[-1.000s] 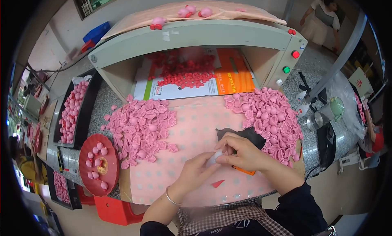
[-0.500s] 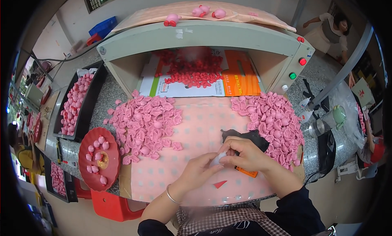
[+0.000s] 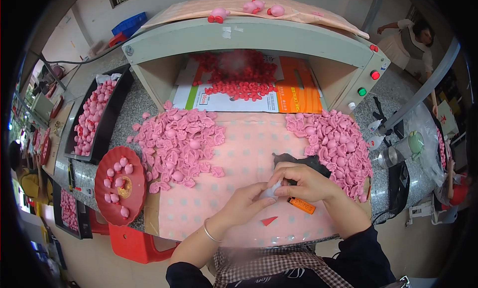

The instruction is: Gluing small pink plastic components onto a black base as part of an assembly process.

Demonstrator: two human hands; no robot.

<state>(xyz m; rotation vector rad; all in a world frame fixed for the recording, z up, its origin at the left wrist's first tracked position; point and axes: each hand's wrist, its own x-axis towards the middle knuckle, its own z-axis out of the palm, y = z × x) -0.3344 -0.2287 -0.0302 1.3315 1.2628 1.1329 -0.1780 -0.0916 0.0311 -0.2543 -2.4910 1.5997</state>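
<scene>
Left hand (image 3: 244, 203) and right hand (image 3: 308, 182) work a pinched pale piece (image 3: 271, 190) near the front edge of the cloth (image 3: 184, 208); steadiness seems needed next.

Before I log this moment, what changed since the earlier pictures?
The right hand shifted slightly, baring more of the orange item, but still holds the pale piece with the left hand. The person at upper right leaned lower. Pink piles and red scrap stayed put.
</scene>
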